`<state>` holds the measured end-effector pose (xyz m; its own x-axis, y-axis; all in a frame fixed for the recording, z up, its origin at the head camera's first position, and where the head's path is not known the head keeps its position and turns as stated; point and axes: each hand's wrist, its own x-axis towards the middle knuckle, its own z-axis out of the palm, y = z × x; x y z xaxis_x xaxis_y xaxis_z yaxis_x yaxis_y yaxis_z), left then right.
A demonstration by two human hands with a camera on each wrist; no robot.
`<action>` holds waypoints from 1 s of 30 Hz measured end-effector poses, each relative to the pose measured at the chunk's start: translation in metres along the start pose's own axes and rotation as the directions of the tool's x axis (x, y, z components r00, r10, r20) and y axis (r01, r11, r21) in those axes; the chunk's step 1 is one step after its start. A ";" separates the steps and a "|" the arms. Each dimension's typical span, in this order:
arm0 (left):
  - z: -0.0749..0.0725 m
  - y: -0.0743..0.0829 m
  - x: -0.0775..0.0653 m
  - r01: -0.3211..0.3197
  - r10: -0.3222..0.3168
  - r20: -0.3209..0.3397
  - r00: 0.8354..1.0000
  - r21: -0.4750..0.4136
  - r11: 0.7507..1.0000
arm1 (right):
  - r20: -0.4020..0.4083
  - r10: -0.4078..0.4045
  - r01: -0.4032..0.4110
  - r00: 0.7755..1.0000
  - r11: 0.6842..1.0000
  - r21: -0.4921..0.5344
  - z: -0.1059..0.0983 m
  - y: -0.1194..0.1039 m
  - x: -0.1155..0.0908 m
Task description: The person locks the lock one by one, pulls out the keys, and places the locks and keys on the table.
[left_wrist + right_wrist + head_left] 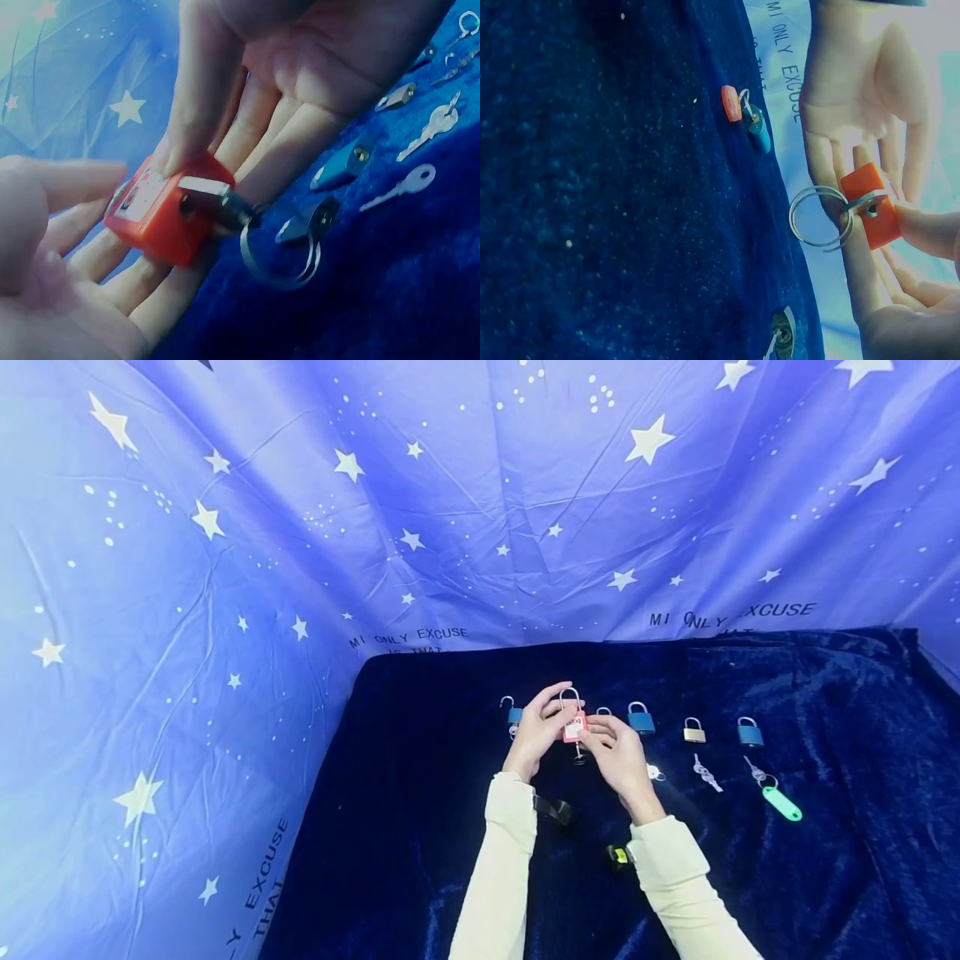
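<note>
In the head view, both hands hold a red padlock with its shackle upward. A key sticks out of its underside, with a split ring hanging from it. My left hand has its fingers behind the padlock; its thumb lies close to the label face, blurred in the left wrist view. My right hand grips the padlock from the other side, thumb on the front and fingers behind. Beside the left hand lies a blue padlock with its shackle raised.
On the dark blue cloth stand a blue padlock, a brass padlock and another blue padlock. Nearer lie keys and a green key tag. Starry curtains enclose the back and left.
</note>
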<state>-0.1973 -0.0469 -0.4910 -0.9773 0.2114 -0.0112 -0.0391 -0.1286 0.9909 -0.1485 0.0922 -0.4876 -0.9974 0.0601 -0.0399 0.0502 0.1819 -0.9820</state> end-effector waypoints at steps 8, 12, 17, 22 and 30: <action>-0.006 0.000 -0.001 0.013 -0.011 0.066 0.998 -0.025 1.000 | 0.014 -0.010 0.009 1.000 0.999 0.036 -0.003 0.003 -0.001; -0.006 0.000 -0.001 0.005 -0.003 0.070 0.998 -0.030 1.000 | 0.039 0.005 -0.008 0.999 0.997 0.078 -0.005 0.005 -0.006; -0.006 0.002 0.002 -0.014 0.015 0.052 0.999 -0.029 0.999 | 0.096 0.048 -0.062 0.994 0.988 0.144 -0.011 0.008 -0.011; -0.008 0.004 0.004 -0.032 0.033 0.031 0.999 -0.032 0.999 | 0.148 0.054 -0.075 0.988 0.987 0.141 -0.016 0.013 -0.012; -0.007 0.007 0.003 -0.038 0.039 0.047 0.998 -0.025 0.999 | 0.161 0.015 -0.039 0.987 0.988 0.150 -0.014 0.014 -0.010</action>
<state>-0.2020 -0.0543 -0.4847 -0.9671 0.2520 0.0341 -0.0071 -0.1609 0.9870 -0.1370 0.1080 -0.4982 -0.9919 -0.0959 -0.0833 0.0808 0.0303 -0.9963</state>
